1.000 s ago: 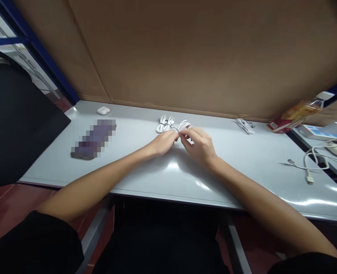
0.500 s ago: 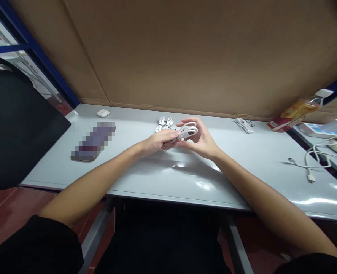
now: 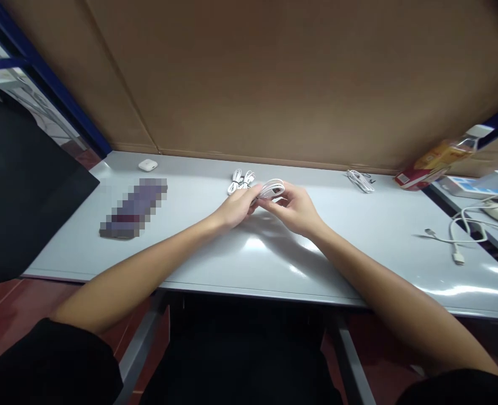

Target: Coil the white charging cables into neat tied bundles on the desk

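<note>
A coiled white cable (image 3: 273, 186) is held between my two hands just above the table. My left hand (image 3: 239, 206) is closed round the left end of the coil, with the thumb on top. From the right, my right hand (image 3: 296, 209) pinches the coil's lower edge, its thumb reaching toward the left fingers. The loops stick up between both hands, while the lower part of the coil is hidden by fingers. Just behind my left hand lie small bundles of white cable (image 3: 241, 181) with dark ties.
Another tied white cable (image 3: 361, 181) lies at the back, right of my hands. A loose white cable (image 3: 457, 256) trails over the right edge near a tilted bottle (image 3: 437, 163). At left are a blurred-out phone-like object (image 3: 135, 208) and a white earphone case (image 3: 148, 165).
My right hand's fingers, which were spread around the coil, have come in against it. The coil is tilted lower and flatter. The view has shifted slightly.
</note>
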Motion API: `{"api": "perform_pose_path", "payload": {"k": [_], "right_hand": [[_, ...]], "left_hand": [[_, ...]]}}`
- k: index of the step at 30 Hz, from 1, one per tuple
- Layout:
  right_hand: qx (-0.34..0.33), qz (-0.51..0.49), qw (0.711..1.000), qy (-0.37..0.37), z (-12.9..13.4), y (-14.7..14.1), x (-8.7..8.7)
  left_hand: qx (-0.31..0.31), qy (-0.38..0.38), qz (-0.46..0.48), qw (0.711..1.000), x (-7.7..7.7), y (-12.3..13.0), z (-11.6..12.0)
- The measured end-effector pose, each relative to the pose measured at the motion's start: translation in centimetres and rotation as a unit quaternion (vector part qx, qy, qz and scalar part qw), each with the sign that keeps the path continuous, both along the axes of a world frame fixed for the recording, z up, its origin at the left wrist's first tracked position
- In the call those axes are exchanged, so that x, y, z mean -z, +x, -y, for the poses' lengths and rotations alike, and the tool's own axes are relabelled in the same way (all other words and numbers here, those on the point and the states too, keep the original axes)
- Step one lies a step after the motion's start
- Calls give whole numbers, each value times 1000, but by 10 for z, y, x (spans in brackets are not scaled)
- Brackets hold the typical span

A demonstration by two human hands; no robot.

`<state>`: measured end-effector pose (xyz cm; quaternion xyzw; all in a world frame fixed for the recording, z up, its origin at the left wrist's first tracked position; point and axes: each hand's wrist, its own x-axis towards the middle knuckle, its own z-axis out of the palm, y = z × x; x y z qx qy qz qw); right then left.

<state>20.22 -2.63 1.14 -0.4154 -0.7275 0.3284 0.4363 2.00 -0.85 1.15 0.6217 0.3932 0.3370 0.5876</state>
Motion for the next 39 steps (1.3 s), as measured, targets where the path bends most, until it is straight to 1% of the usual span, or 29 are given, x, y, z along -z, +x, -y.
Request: {"api": "perform_pose_path", "payload": {"k": [3,6,8,12,16,20,23,26,29,33,35,37,39], "right_hand": [[-1,-34,998,-48,-2,-2,5],[8,-43,997,-71,-2,-2,4],[12,-37,997,-70,0,-2,1],[5,-22,998,-58,2,2,-7],[-29,-13,998,-49,-1,7,-10],[-41,7,998,-37,-4,11,-11],[-34,27,999,-30,-4,12,-11],[-17,47,999,-12,-4,12,-11],[-4,50,999,-1,-4,12,-10],[-25,39,998,-30,-3,12,-12],[-18,41,998,-44,-3,13,-11],[4,47,997,-57,-4,14,-11],[21,55,996,-70,-5,16,-10]], "left_hand": [[-2,-47,0,999,4,2,-1],[9,-116,33,993,5,2,-2],[22,-145,63,987,5,1,-4],[67,-172,115,976,4,-2,-4],[72,-204,142,966,0,-5,-3],[73,-211,142,964,-2,-6,-4],[72,-193,129,970,0,-7,-4],[38,-152,112,981,3,-5,-4],[1,-79,98,992,8,0,-3],[-37,36,80,995,13,4,-4],[-55,79,76,992,15,4,-4],[-51,100,73,991,17,3,-5],[-28,92,71,993,17,1,-6]]}}
